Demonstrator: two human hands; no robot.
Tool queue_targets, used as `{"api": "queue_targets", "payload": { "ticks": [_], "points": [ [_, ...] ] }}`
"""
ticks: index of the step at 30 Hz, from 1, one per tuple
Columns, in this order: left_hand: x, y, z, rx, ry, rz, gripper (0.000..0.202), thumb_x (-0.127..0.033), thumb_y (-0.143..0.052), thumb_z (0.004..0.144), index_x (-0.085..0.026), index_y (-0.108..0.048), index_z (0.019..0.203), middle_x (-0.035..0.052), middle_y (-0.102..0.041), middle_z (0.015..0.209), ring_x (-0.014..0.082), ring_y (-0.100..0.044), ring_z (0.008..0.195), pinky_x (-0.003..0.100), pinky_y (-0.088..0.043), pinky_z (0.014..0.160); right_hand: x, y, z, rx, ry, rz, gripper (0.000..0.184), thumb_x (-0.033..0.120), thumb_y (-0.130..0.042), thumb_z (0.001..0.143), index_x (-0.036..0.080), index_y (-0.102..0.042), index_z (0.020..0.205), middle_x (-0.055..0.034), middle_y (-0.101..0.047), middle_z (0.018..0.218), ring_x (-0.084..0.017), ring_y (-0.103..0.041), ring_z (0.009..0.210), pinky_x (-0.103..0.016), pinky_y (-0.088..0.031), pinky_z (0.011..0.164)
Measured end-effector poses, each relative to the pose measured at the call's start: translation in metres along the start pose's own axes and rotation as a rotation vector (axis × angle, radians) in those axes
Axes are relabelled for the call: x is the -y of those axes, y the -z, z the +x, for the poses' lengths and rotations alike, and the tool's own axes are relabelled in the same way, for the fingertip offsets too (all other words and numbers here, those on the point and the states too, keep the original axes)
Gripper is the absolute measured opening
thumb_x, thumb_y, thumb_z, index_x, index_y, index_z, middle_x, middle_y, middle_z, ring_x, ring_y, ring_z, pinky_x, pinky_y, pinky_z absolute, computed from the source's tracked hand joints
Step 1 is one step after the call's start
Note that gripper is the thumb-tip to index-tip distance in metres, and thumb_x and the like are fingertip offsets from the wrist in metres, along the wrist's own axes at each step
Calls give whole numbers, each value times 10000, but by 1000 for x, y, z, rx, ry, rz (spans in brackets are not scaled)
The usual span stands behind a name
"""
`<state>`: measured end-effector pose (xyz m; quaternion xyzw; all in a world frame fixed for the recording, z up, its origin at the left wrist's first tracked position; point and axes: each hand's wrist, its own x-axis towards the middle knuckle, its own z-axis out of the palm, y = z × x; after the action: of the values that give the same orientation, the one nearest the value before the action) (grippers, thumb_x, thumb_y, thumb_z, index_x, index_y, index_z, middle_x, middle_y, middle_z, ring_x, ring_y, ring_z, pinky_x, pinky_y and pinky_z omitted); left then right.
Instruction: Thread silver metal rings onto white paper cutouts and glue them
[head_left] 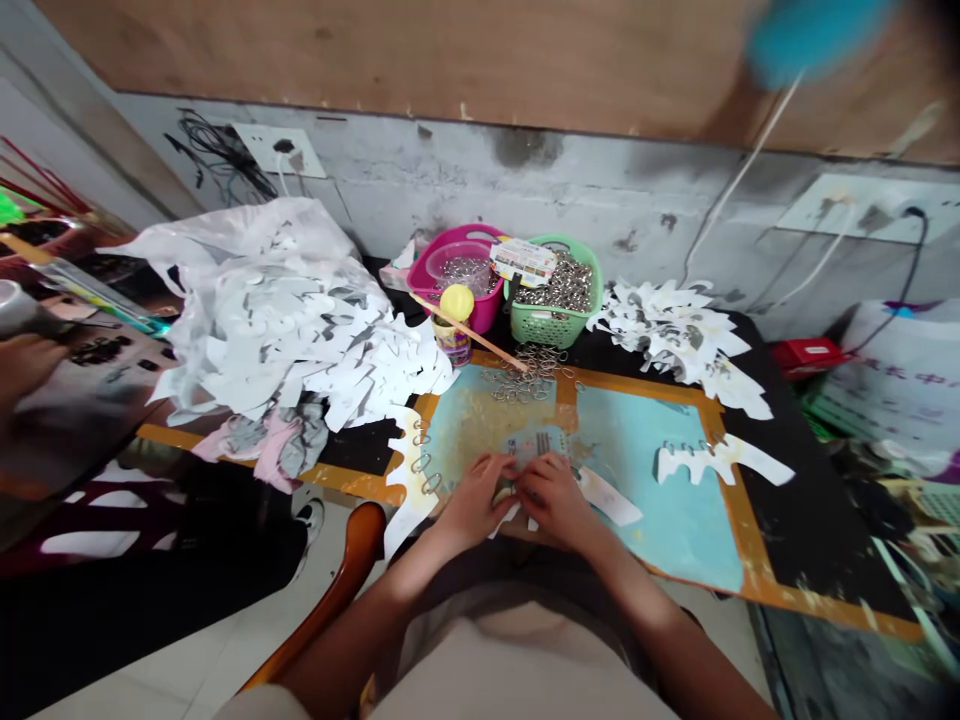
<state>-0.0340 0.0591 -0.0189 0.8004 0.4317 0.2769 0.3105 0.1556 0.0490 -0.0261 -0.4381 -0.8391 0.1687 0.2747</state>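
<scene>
While I watch remotely through the head view, the left hand point(476, 495) and right hand point(553, 492) sit close together near the front edge of a black table point(817, 545). Fingers of both curl inward, gap narrow, at a flat white paper-like piece point(611, 497); one end shows right of the right hand, the rest mostly covered. How firmly either hand is closed on it, I cannot tell.

Near the left hand: a white toothed piece with silvery rings point(409, 480), lower end jutting past the front edge. A second ringed white piece point(757, 458) lies across the right border of a pale-blue sheet point(660, 535).

Behind the hands: a loose pile of silvery wire rings point(517, 385), then a green plastic basket point(551, 325), a magenta plastic basket point(487, 315) and a yellow-topped can point(452, 348). A large heap of white cut-outs point(300, 340) crowds the left. I note most room for moving right of the right hand, over the blue sheet.
</scene>
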Motion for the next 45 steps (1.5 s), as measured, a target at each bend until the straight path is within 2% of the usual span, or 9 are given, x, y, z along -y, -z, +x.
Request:
{"api": "queue_targets", "payload": {
  "ticks": [6,11,15,20,24,29,36,39,45],
  "points": [
    [1,0,-5,37,-42,84,220,-192,-612,882,-223,-609,1100,53,-699,1082,257,-564,1171,618,-156,1182,6,-1,-10,-14,98,-65,90,154,-575,899,173,-625,827,-59,-612,847,-225,-503,884,-440,-375,939],
    [5,-4,-10,-46,-170,155,135,-209,-589,921,-247,-715,894,32,-727,1044,243,-540,1184,614,-109,1193,11,15,-18,49,30,56,144,135,-536,897,181,-627,998,-87,-636,974,-245,-522,938,-411,-410,863],
    [3,-4,-14,-139,-214,253,180,-234,-579,930,-243,-736,843,69,-667,1180,242,-537,1198,616,-177,1175,10,21,-19,59,-31,85,300,98,-521,879,172,-591,1161,-96,-647,1020,-250,-530,962,-393,-417,843],
    [3,-5,-17,-117,-347,303,186,-203,-546,953,-259,-723,970,25,-710,1156,222,-543,1225,611,-30,1210,5,15,-13,121,64,-89,155,130,-509,949,179,-652,984,-72,-674,930,-225,-538,878,-367,-386,806],
    [4,-3,-15,-71,-256,246,149,-216,-587,935,-246,-710,857,-6,-755,1039,244,-565,1211,629,60,1200,11,7,-20,60,96,-207,154,116,-501,941,158,-643,902,-68,-659,845,-220,-538,828,-385,-378,821],
    [4,0,-15,-41,-213,275,127,-200,-589,922,-248,-703,894,0,-743,1066,270,-514,1267,653,67,1188,27,-2,-33,-28,-6,-277,159,97,-486,927,154,-634,914,-70,-652,828,-230,-545,802,-421,-373,816],
    [4,2,-18,-49,-260,311,152,-208,-573,930,-258,-716,928,54,-634,1270,276,-480,1292,661,-42,1185,23,8,-34,-143,-64,1,226,107,-523,900,182,-615,1092,-97,-641,1012,-232,-575,936,-361,-460,817],
    [5,1,-16,-44,-261,300,163,-209,-552,944,-252,-709,935,61,-603,1333,262,-476,1314,644,-77,1191,23,9,-31,-80,-69,-60,226,118,-539,892,192,-625,1087,-104,-639,1027,-251,-571,957,-383,-458,829],
    [9,0,-12,12,-284,269,161,-228,-523,970,-244,-678,929,11,-730,1134,237,-513,1297,619,0,1209,21,5,-25,29,-6,-198,169,99,-496,928,182,-643,935,-78,-664,887,-226,-565,839,-365,-421,771]
  ]
}}
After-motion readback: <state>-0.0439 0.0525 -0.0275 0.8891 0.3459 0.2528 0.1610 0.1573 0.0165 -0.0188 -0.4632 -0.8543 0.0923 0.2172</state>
